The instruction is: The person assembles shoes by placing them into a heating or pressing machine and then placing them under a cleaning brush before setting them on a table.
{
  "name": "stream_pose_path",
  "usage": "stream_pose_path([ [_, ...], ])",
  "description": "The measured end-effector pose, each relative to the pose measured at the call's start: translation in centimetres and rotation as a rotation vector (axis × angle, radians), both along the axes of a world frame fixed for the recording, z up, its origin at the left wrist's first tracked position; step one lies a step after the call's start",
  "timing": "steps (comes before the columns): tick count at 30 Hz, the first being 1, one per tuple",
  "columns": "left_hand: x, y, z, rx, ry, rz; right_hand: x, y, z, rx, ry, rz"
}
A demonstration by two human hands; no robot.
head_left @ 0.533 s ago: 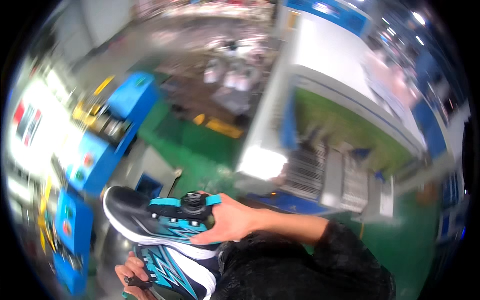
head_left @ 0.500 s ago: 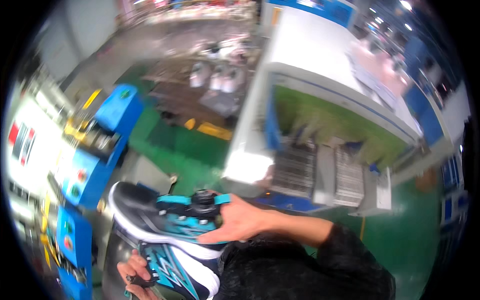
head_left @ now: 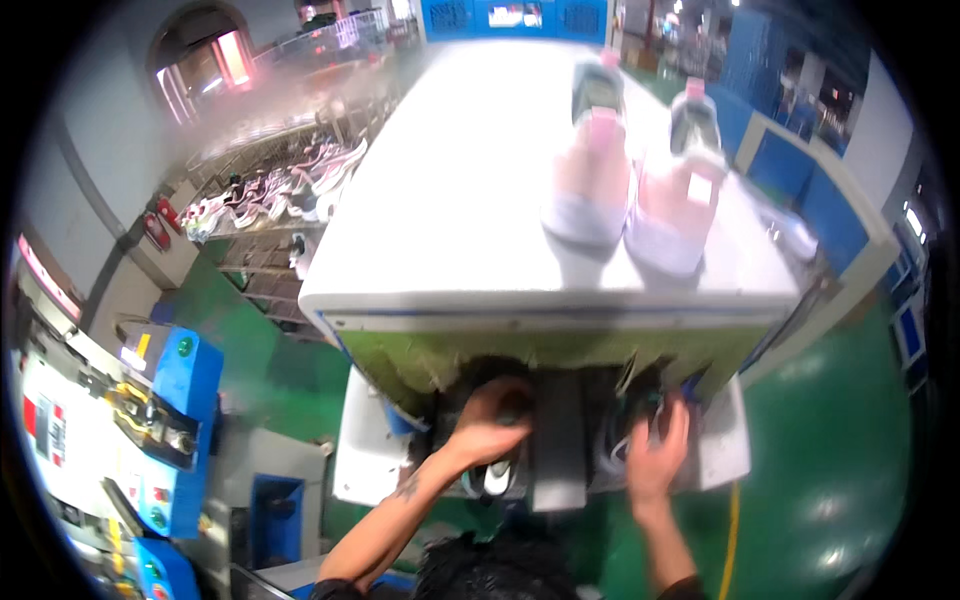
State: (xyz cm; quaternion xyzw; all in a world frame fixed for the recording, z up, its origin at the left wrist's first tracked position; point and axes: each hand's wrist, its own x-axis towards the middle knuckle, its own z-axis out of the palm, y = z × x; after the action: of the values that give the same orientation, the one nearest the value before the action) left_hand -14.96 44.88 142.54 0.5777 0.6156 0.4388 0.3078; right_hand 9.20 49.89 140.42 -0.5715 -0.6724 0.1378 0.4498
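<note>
Both my hands are at the mouth of a large white machine (head_left: 470, 230), under its green curtain (head_left: 560, 345). My left hand (head_left: 492, 420) is closed round the dark upper of a sneaker (head_left: 497, 478), whose white part shows below the palm. My right hand (head_left: 658, 450) has its thumb and fingers apart beside another dark sneaker (head_left: 614, 440) with a pale sole edge. The far ends of both sneakers are in shadow under the curtain. A pale divider (head_left: 558, 450) runs between them.
Two pale pink sneakers (head_left: 672, 215) stand on the machine's white top. Left of it are a rack (head_left: 270, 230) of shoes and a blue control box (head_left: 185, 385) with buttons. A blue bin (head_left: 277, 515) is at lower left, a low partition (head_left: 820, 180) at right.
My view has swung to face the machine. The two dark and teal sneakers, held by me at lower left before, are now at its mouth, one by each hand.
</note>
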Motion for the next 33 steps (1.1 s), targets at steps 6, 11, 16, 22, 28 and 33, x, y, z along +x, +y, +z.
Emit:
stream_pose_path([
  [6,0.6,-11.3,7.0,0.345,-0.091,0.178,-13.0,-9.6,5.6,0.158,0.673,0.740],
  [11,-1.7,-26.8,4.7,0.403,-0.230,0.844,-21.3,-20.0,7.9,-0.169,0.741,1.501],
  [16,4.0,-48.6,-1.1,-0.033,0.288,1.657,-25.8,-32.7,7.3,-0.451,-0.250,2.076],
  [22,30.4,-68.6,-14.8,-0.582,0.650,2.549,-25.8,-55.7,3.9,-0.402,-0.734,2.812],
  [28,46.0,-65.4,-23.0,-0.838,0.227,2.474,-8.6,-81.7,1.5,0.709,-0.917,3.663],
  [33,45.6,-69.5,-26.6,-0.625,0.134,2.572,6.0,-95.3,-11.4,1.986,-0.166,3.772],
])
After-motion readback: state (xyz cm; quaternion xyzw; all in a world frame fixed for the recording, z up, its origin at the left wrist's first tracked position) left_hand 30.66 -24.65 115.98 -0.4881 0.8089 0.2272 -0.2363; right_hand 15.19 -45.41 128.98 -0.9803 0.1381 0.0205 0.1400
